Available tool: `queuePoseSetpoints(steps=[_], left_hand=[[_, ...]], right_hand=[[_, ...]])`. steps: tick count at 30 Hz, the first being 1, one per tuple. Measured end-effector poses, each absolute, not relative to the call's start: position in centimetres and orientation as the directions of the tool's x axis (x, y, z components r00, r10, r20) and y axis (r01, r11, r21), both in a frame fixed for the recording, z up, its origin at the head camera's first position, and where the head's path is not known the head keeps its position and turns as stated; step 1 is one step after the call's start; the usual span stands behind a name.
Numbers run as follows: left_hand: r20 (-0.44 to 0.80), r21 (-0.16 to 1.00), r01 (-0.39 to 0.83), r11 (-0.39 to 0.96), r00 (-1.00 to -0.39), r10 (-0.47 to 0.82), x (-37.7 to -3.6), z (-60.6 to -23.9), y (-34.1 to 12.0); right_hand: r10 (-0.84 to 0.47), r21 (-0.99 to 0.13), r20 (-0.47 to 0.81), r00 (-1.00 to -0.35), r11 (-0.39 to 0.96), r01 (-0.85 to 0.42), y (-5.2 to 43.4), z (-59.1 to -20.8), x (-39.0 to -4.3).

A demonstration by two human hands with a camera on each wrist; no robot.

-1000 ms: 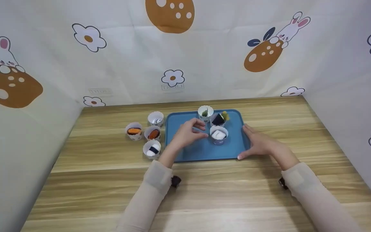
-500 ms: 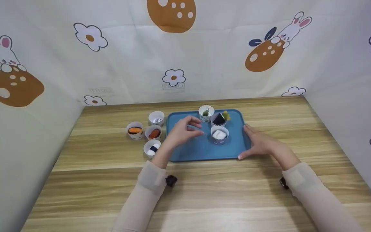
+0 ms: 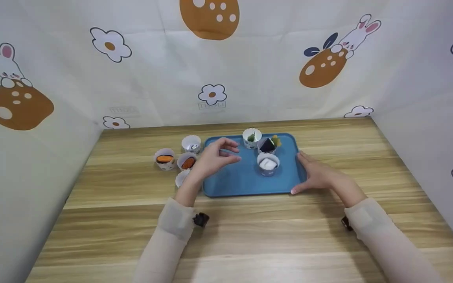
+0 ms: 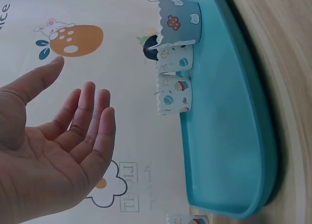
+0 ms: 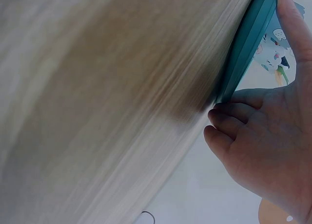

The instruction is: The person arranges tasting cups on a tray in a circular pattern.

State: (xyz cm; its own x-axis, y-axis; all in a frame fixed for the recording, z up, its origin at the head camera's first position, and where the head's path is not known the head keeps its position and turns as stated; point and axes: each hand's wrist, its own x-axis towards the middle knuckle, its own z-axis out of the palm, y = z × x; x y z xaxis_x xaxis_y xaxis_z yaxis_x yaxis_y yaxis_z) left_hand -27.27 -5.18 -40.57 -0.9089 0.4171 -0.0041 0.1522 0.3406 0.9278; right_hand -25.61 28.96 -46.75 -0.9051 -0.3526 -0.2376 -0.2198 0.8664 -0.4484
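Observation:
My left hand (image 3: 214,157) hovers over the left part of the blue tray (image 3: 234,182), fingers loosely bent and holding nothing; the left wrist view shows its bare palm (image 4: 53,160). At the tray's right end, my right hand (image 3: 317,173) rests against the side, its thumb at the near corner and fingers along the rim. Three scalloped paper cups stand on the tray: one with a white piece (image 3: 267,169), one with a dark triangular piece (image 3: 267,146) and something yellow-green, and one with a green leaf-like piece (image 3: 251,137).
Left of the tray stand several more paper cups: a whitish one (image 3: 191,144), one with an orange-topped piece (image 3: 165,160), one with a red-orange piece (image 3: 188,162), and one partly hidden (image 3: 181,179) by my left arm. A patterned curtain (image 3: 159,70) rises behind the wooden table (image 3: 273,236).
My left hand has drawn back leftward, away from the cup with the white piece, and its forearm now covers much of the nearest left cup. My right hand and the tray have stayed put.

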Motion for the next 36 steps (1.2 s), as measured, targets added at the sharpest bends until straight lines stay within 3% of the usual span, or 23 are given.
queuePoseSetpoints(steps=[18,36], left_hand=[[0.051,0.935,0.172,0.310,-0.930,0.363,-27.4,-40.0,-8.9],[0.033,0.971,0.095,0.218,-0.962,0.271,-27.9,-39.4,-12.1]], right_hand=[[-0.351,-0.436,-0.243,-0.904,0.872,-0.221,28.9,-46.6,-25.6],[-0.345,-0.424,-0.253,-0.904,0.879,-0.217,28.7,-46.4,-25.6]])
